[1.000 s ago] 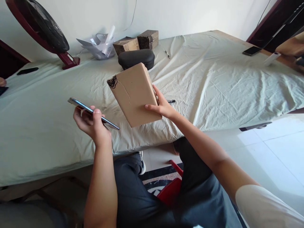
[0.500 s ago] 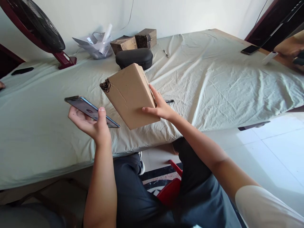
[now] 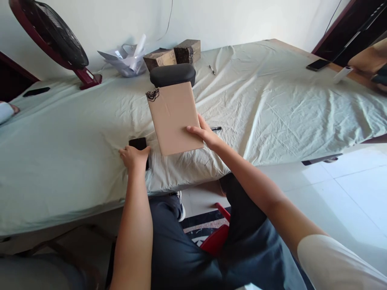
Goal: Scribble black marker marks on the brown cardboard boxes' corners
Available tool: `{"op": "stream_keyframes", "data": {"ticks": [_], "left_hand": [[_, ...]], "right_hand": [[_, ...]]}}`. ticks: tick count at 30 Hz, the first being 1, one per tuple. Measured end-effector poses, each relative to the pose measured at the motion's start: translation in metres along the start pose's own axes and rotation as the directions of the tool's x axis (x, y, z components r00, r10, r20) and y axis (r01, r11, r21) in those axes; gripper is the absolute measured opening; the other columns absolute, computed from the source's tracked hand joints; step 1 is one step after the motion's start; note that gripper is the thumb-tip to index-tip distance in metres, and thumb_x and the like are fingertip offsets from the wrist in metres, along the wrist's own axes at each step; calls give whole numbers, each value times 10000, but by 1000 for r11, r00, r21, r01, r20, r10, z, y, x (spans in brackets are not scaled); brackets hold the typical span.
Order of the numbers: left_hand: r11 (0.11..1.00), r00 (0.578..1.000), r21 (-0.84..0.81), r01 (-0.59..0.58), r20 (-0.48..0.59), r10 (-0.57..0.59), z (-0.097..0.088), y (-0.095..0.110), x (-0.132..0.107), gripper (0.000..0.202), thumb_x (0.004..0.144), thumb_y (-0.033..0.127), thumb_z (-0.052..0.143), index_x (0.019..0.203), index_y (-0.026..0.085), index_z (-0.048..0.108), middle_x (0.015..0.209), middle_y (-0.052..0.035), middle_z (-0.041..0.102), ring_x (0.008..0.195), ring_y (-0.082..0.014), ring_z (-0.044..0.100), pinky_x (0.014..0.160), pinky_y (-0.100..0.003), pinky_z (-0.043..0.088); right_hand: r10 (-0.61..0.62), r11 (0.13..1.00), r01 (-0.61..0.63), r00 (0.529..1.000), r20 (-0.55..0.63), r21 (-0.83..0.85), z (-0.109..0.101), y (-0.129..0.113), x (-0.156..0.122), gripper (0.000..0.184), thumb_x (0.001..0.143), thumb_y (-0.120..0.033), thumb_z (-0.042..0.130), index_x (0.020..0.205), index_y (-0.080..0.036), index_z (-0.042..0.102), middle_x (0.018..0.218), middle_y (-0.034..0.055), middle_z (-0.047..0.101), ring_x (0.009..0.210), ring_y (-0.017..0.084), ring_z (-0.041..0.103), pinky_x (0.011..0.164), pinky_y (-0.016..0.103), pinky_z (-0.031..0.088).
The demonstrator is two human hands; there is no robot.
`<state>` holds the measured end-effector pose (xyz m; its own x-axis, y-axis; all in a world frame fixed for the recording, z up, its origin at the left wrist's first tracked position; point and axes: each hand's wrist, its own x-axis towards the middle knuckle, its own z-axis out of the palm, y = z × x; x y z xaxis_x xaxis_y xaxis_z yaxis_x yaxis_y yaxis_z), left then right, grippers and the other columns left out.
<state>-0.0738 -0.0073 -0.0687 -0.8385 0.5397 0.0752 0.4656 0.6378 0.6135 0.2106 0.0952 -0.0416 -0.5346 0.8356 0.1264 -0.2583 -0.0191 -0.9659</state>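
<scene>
My left hand (image 3: 134, 156) is low at the front of the cloth-covered table (image 3: 75, 161), wrapped over a smartphone (image 3: 138, 143) that lies there with a dark face up. Its thumb is at the phone's right edge and the fingers are on the left; the palm hides much of the phone. My right hand (image 3: 205, 133) grips a brown cardboard box (image 3: 175, 117) at its lower right, thumb on the broad face. This box is tilted toward me, with black scribble on its upper left corner. Just right of that hand lies a black marker (image 3: 216, 128).
Behind the box are a black zip case (image 3: 172, 74), two taped cartons (image 3: 187, 51) and a plastic bag (image 3: 130, 64). A fan (image 3: 57, 40) stands at the back left. A pen (image 3: 212, 69) and another phone (image 3: 318, 65) lie farther right. Other people's hands show at both edges.
My left hand has lowered the phone onto the table, and its lit screen no longer shows. The box has turned more upright and squarer to me in my right hand.
</scene>
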Motion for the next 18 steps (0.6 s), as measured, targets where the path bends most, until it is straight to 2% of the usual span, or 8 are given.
{"op": "stream_keyframes", "data": {"ticks": [3,6,7,9,11,13,16,18], "left_hand": [[999,1000,43,-24,19,23,-2,1,-1,619,691,359,975,1175,104,684,1527,-388,566,1539,-612,453,1232,-812,347],[958,971,-161,-237,-23,237,-3,6,-14,636,865,552,821,1345,151,704,1610,-317,574,1603,-511,453,1314,-719,329],[888,938,-311,-339,-39,345,-3,9,-22,651,962,642,672,1418,177,691,1632,-272,583,1606,-446,482,1325,-640,367],[648,847,-621,-441,-48,530,-2,16,-40,795,1070,768,292,1549,235,638,1654,-186,599,1582,-344,543,1288,-512,457],[477,730,-707,-522,-81,679,-2,23,-57,865,1040,847,278,1589,278,629,1657,-157,594,1605,-330,511,1316,-473,419],[421,682,-671,-610,-174,710,-3,27,-67,920,983,920,347,1569,282,657,1575,-169,605,1529,-352,545,1302,-481,419],[446,729,-683,-578,-187,658,-5,28,-68,1026,879,1008,421,1554,273,663,1333,-150,581,1209,-311,636,1072,-440,559],[450,771,-743,-496,-138,622,-5,27,-65,1046,821,1027,499,1557,298,647,1248,-113,531,1078,-264,617,909,-374,575]], "right_hand": [[73,988,-70,997,-18,137,0,10,3,774,772,-663,859,1416,-315,608,1419,62,739,1340,342,685,1225,554,555],[162,965,-155,987,-14,211,-2,16,4,656,767,-721,823,1233,-278,691,1301,68,784,1277,325,718,1246,514,537],[191,957,-184,982,-8,223,-2,17,4,648,764,-744,810,1195,-272,706,1272,69,793,1267,323,723,1251,504,533],[235,943,-228,972,3,244,-2,17,2,684,766,-815,755,1185,-275,720,1220,67,801,1241,326,735,1220,515,555],[248,935,-247,968,31,255,-2,18,2,752,798,-894,653,1245,-292,715,1166,62,795,1192,334,748,1131,552,608],[224,943,-232,973,62,239,-5,18,2,784,842,-935,558,1281,-300,697,1022,53,768,1020,318,759,946,547,673],[157,969,-176,980,123,172,-11,16,5,747,891,-946,503,1163,-271,669,707,-20,566,608,203,573,603,404,638],[94,984,-116,983,160,135,-15,13,6,721,924,-951,466,1079,-265,627,640,-69,428,501,145,403,484,322,556]]}}
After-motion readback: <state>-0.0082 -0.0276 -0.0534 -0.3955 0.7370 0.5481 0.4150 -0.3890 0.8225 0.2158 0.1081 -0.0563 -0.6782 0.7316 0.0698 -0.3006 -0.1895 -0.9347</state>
